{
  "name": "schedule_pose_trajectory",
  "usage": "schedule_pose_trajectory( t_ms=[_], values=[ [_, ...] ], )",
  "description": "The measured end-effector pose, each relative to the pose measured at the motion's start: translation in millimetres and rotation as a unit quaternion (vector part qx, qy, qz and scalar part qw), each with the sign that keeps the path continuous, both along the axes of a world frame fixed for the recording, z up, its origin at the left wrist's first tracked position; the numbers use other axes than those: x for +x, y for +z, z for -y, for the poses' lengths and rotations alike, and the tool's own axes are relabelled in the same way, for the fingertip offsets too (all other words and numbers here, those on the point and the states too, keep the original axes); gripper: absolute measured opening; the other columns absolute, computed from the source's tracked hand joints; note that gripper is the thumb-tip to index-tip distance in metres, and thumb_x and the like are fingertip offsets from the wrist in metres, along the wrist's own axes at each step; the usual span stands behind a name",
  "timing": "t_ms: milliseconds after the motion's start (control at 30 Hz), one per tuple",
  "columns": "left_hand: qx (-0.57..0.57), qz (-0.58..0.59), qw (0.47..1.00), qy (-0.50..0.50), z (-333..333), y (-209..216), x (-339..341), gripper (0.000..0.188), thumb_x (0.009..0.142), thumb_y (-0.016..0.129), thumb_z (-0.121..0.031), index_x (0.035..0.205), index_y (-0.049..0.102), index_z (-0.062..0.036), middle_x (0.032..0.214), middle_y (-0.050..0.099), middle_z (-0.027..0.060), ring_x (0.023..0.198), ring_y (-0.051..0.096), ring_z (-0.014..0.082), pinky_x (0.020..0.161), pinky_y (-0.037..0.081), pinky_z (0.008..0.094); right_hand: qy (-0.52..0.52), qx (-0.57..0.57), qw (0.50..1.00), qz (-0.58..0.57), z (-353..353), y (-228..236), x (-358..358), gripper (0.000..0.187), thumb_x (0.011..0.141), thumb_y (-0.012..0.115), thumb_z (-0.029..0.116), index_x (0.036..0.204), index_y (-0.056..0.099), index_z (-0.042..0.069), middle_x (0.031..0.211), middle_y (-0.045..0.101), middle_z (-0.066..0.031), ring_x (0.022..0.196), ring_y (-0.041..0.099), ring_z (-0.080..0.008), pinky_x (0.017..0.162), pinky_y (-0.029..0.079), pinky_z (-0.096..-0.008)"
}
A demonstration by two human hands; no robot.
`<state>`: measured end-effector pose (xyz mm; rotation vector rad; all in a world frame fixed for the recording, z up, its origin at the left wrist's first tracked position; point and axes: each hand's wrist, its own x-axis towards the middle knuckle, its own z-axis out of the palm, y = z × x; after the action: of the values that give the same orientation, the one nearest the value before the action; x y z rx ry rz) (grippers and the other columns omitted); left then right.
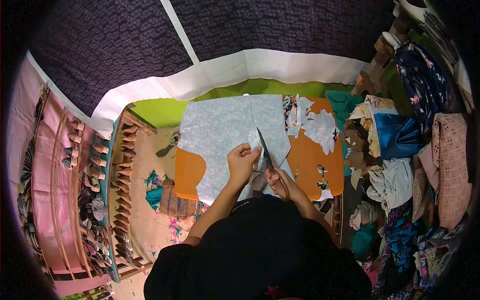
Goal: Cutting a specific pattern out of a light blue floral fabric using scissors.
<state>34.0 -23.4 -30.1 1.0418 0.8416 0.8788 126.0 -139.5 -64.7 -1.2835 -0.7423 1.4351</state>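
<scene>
My right hand (281, 183) grips a pair of large scissors (265, 150), whose dark blades point up and away over the cloth and look closed or nearly so. My left hand (242, 164) is just left of the blades, its fingers curled together in a pinch; whatever they may hold is too small to tell. Beneath both hands a pale blue-grey patterned fabric (217, 120) lies spread over an orange table (190, 172). A dark grey bit of cloth (258, 181) shows between my wrists.
Cut scraps (320, 129), white and floral, lie on the table's right side. Folded and heaped fabrics (397, 182) crowd the right. Wooden racks of shoe-shaped pieces (125, 185) stand left. Scraps (154, 192) litter the floor. A dark patterned cloth with white border (165, 87) hangs beyond the table.
</scene>
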Motion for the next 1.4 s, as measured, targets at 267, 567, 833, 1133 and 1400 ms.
schedule_pose_trajectory(
  t_ms=[267, 567, 833, 1133, 1400],
  values=[
    [-0.014, -0.007, 1.000, -0.018, 1.1, 7.3, -0.8, 0.017, 0.071, 0.065, -0.005, 0.068, 0.048, -0.0031, 0.057, 0.050, -0.0009, 0.048, 0.043, 0.0035, 0.043, 0.032, 0.0170, 0.050, 0.040, 0.990, -0.126, 4.9, -10.9, 10.8, 0.025, 0.083, 0.050, 0.022, 0.096, 0.042, 0.003, 0.073, 0.040, -0.0006, 0.059, 0.037, -0.0069, 0.051, 0.033, -0.0183],
    [-0.025, -0.004, 1.000, -0.003, 2.1, 7.7, 0.2, 0.017, 0.072, 0.063, -0.003, 0.069, 0.047, -0.0037, 0.056, 0.050, -0.0003, 0.048, 0.043, 0.0043, 0.044, 0.032, 0.0180, 0.010, -0.014, 0.995, -0.095, 5.7, -5.7, 3.3, 0.039, 0.079, 0.046, 0.048, 0.086, 0.041, 0.011, 0.063, 0.030, 0.0087, 0.050, 0.026, -0.0017, 0.044, 0.022, -0.0150],
    [-0.021, 0.007, 1.000, 0.000, 3.6, 8.6, 1.0, 0.016, 0.072, 0.063, -0.003, 0.071, 0.047, -0.0034, 0.056, 0.051, 0.0000, 0.047, 0.043, 0.0045, 0.043, 0.032, 0.0176, -0.019, -0.010, 0.999, -0.047, 1.1, -23.0, 1.3, 0.027, 0.085, 0.043, 0.031, 0.093, 0.042, 0.005, 0.066, 0.040, 0.0008, 0.056, 0.038, -0.0096, 0.053, 0.033, -0.0228],
    [-0.022, 0.007, 1.000, 0.013, 2.5, 9.5, 0.7, 0.019, 0.071, 0.064, -0.004, 0.064, 0.047, -0.0046, 0.055, 0.048, -0.0019, 0.046, 0.042, 0.0026, 0.040, 0.030, 0.0170, 0.022, 0.064, 0.989, 0.130, 4.3, -30.7, 7.9, 0.023, 0.084, 0.043, 0.027, 0.090, 0.042, 0.005, 0.069, 0.040, -0.0027, 0.059, 0.038, -0.0116, 0.052, 0.031, -0.0242],
    [-0.023, 0.003, 0.999, 0.025, 3.6, 5.9, 0.0, 0.017, 0.070, 0.065, -0.004, 0.068, 0.049, -0.0023, 0.058, 0.050, -0.0012, 0.048, 0.043, 0.0029, 0.041, 0.032, 0.0161, -0.059, -0.063, 0.983, -0.163, -2.0, -8.1, -3.9, 0.028, 0.078, 0.051, 0.036, 0.081, 0.040, 0.011, 0.059, 0.031, 0.0076, 0.047, 0.026, -0.0019, 0.041, 0.020, -0.0161]
  ],
)
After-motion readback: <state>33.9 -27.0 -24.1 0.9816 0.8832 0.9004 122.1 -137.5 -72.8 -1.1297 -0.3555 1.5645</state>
